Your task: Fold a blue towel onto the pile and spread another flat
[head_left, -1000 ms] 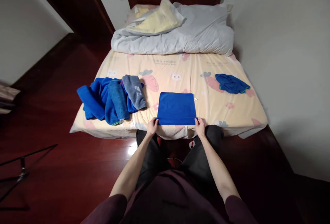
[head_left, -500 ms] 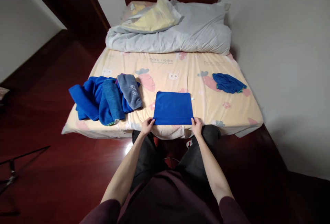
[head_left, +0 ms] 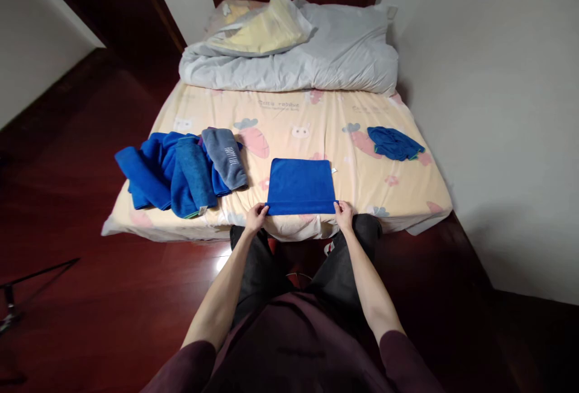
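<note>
A blue towel [head_left: 301, 179] lies flat near the front edge of the bed, with a narrow strip folded up along its near side and a small white tag at its right edge. My left hand [head_left: 257, 217] pinches the near left corner of that strip. At the near right corner, my right hand [head_left: 344, 215] grips the strip the same way, thumb on top. To the left is a heap of blue towels [head_left: 156, 173], with a grey towel [head_left: 225, 158] bearing white lettering at its right side. A crumpled dark blue cloth [head_left: 394, 143] rests off to the right.
The bed [head_left: 312, 128] has a cream sheet printed with pink carrots. A grey quilt [head_left: 289, 67] is rolled at its head beneath a pale yellow pillow [head_left: 275, 28]. A wall [head_left: 488, 110] stands on the right. A black stand [head_left: 27, 278] is on the floor at left.
The folded strip at the towel's near edge looks a little wider, both hands still pinching its corners. The whole view has shifted slightly; the other cloths lie as before.
</note>
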`<state>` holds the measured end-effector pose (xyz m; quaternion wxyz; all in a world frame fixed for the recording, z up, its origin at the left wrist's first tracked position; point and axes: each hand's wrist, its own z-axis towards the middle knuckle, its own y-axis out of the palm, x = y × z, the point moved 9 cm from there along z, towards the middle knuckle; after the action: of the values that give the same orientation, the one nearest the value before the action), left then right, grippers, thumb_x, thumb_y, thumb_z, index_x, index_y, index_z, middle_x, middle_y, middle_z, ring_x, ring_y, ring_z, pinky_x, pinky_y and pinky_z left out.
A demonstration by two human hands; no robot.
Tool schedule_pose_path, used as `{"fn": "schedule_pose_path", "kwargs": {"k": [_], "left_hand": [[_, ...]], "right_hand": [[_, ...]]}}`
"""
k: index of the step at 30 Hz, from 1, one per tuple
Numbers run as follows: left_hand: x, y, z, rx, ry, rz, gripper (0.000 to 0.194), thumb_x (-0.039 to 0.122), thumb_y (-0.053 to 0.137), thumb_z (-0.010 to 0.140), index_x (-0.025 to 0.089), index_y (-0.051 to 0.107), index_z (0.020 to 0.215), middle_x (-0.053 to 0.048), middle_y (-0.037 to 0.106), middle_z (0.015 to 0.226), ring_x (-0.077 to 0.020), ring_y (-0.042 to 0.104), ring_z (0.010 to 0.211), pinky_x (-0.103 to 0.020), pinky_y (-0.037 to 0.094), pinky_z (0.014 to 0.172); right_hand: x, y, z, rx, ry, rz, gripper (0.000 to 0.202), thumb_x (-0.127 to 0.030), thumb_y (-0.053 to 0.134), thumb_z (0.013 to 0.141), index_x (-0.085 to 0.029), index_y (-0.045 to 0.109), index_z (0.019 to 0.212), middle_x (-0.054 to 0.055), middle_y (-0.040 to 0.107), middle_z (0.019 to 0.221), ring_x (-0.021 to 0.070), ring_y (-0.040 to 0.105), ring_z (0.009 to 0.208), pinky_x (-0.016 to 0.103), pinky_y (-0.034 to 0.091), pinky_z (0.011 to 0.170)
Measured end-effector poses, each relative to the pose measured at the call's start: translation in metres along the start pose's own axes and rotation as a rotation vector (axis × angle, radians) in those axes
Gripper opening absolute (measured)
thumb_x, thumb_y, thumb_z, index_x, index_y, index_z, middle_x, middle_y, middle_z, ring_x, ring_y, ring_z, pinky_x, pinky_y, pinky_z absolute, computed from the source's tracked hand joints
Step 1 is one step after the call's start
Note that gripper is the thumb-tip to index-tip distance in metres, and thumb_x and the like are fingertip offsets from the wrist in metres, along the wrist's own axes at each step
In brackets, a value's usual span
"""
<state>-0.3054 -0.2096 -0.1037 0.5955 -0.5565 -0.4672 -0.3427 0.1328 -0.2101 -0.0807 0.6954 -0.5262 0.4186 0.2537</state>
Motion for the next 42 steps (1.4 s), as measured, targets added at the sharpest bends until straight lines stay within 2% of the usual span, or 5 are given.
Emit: {"fn": "schedule_pose_path", "kwargs": {"k": [13, 28, 32, 35, 42], "left_hand": [[-0.010, -0.002, -0.005, 0.128, -0.043, -0.069, 0.044, 0.062, 0.075, 0.079, 0.020, 0.077, 0.090, -0.013, 0.082, 0.089, -0.0299, 0.077, 0.087, -0.044, 0.063, 0.086], [-0.005, -0.003, -0.018, 0.265, 0.012, -0.010, 0.032, 0.042, 0.076, 0.083, 0.018, 0.071, 0.104, -0.014, 0.076, 0.104, -0.0246, 0.074, 0.091, -0.041, 0.063, 0.088], [0.011, -0.001, -0.026, 0.223, 0.109, 0.041, 0.017, 0.037, 0.066, 0.091, 0.022, 0.075, 0.094, -0.013, 0.078, 0.106, -0.0284, 0.072, 0.105, -0.048, 0.059, 0.103], [0.023, 0.003, -0.029, 0.158, 0.173, 0.075, 0.021, 0.035, 0.062, 0.095, 0.024, 0.079, 0.097, -0.012, 0.080, 0.113, -0.0303, 0.069, 0.119, -0.052, 0.052, 0.115], [0.030, 0.002, -0.028, 0.060, 0.219, 0.104, 0.027, 0.043, 0.065, 0.096, 0.023, 0.081, 0.106, -0.013, 0.080, 0.122, -0.0319, 0.069, 0.125, -0.055, 0.050, 0.118]], "right_hand": [[-0.004, -0.007, 0.004, 0.023, -0.005, -0.032, 0.053, -0.071, 0.061, 0.092, -0.021, 0.076, 0.084, 0.015, 0.081, 0.085, 0.0285, 0.074, 0.077, 0.042, 0.062, 0.082], [-0.013, 0.006, -0.008, 0.093, -0.039, -0.130, 0.029, -0.042, 0.058, 0.100, -0.018, 0.075, 0.098, 0.016, 0.077, 0.092, 0.0274, 0.069, 0.083, 0.043, 0.060, 0.090], [-0.026, 0.006, -0.017, 0.108, -0.117, -0.144, 0.021, -0.027, 0.055, 0.099, -0.021, 0.074, 0.102, 0.014, 0.072, 0.104, 0.0254, 0.068, 0.095, 0.040, 0.058, 0.097], [-0.035, 0.008, -0.024, 0.106, -0.177, -0.153, 0.029, -0.019, 0.048, 0.099, -0.021, 0.077, 0.095, 0.015, 0.070, 0.111, 0.0272, 0.066, 0.110, 0.042, 0.055, 0.107], [-0.042, 0.005, -0.035, 0.087, -0.284, -0.190, 0.040, -0.021, 0.044, 0.104, -0.021, 0.083, 0.113, 0.014, 0.074, 0.114, 0.0283, 0.066, 0.115, 0.047, 0.053, 0.113]]}}
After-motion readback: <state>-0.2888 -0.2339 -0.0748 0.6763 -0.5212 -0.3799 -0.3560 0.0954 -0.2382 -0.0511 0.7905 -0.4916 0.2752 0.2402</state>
